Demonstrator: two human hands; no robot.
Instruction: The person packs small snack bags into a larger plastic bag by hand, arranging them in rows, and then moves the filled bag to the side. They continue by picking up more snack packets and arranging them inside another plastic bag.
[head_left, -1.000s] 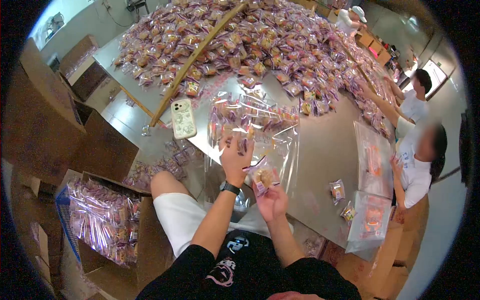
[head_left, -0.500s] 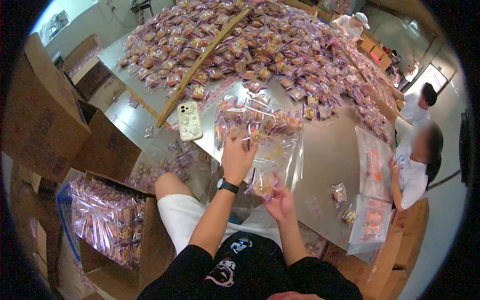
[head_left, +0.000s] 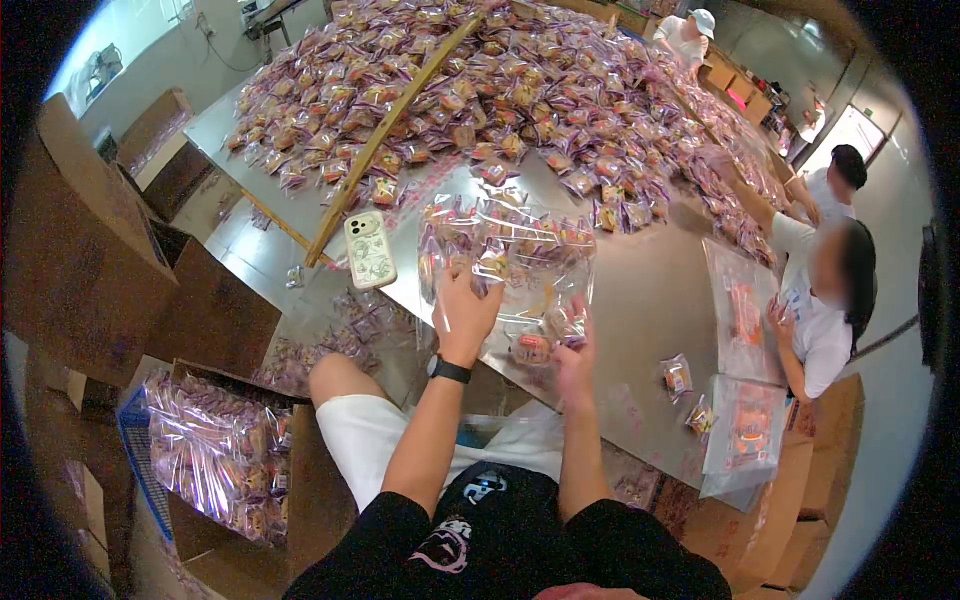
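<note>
A large clear plastic bag [head_left: 530,240] lies on the metal table's near edge, with several small wrapped snack packs inside its far part. My left hand [head_left: 467,312] reaches into or rests on the bag's left side, its fingers bent around a snack pack. On the right, my right hand [head_left: 574,360] pinches a wrapped snack pack [head_left: 565,322] at the bag's near right part. Just left of that hand is another pack [head_left: 531,348] with a red label. Left of the bag lies a phone in a pale case [head_left: 370,250].
A big heap of wrapped packs [head_left: 520,90] covers the far table, crossed by a wooden strip [head_left: 395,130]. Flat printed bags [head_left: 745,435] and two loose packs lie right. Co-workers sit along the right side. A box holding a filled bag [head_left: 215,455] stands lower left.
My right hand has moved up and forward with a pack, from below the bag to its near right part. The red-labelled pack now shows beside it. The whole view has shifted slightly.
</note>
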